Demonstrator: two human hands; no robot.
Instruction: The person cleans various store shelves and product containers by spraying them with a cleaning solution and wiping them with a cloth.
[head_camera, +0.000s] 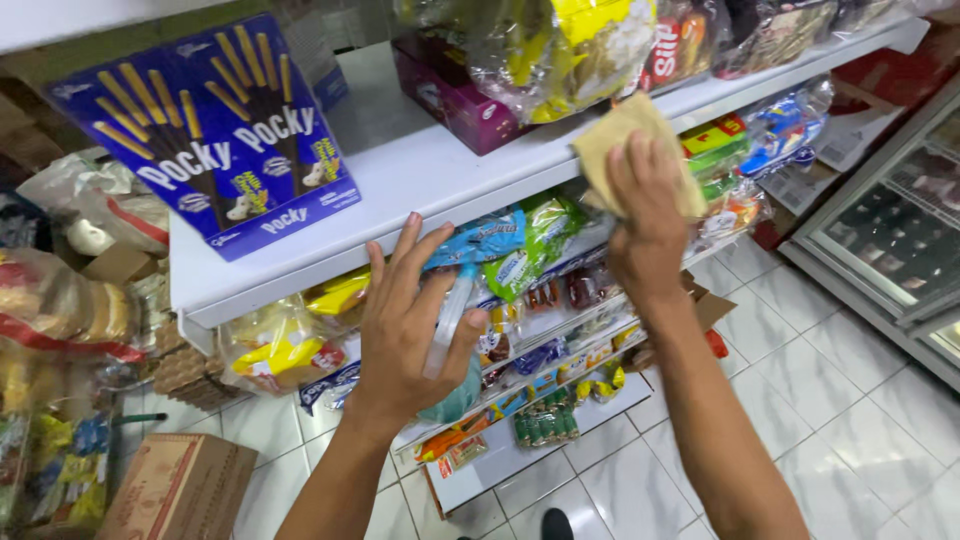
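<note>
Cloth (620, 150), a yellowish-tan rag, lies pressed under my right hand (645, 215) against the front edge of the white shelf (420, 180). That shelf is part of a shop rack; it carries a big blue box of chocolate-coated biscuit sticks (215, 130), a purple carton (455, 100) and bagged snacks, and lower shelves below hold more bright packets (515, 250). White floor tiles (850, 410) spread beneath, a glass-fronted cooler (890, 240) stands at the right, and a brown cardboard box (175, 485) sits on the floor at the left.

Much of the cloth is covered by my fingers, and the box's top corner is cut off by the frame. The bottle's lower part is hidden behind my palm, so I cannot tell what is in it.

My left hand (405, 335) is raised with fingers spread wide, the thumb hooked around a clear plastic spray bottle (447, 320). My right hand is flat, fingers together, holding the rag down.
</note>
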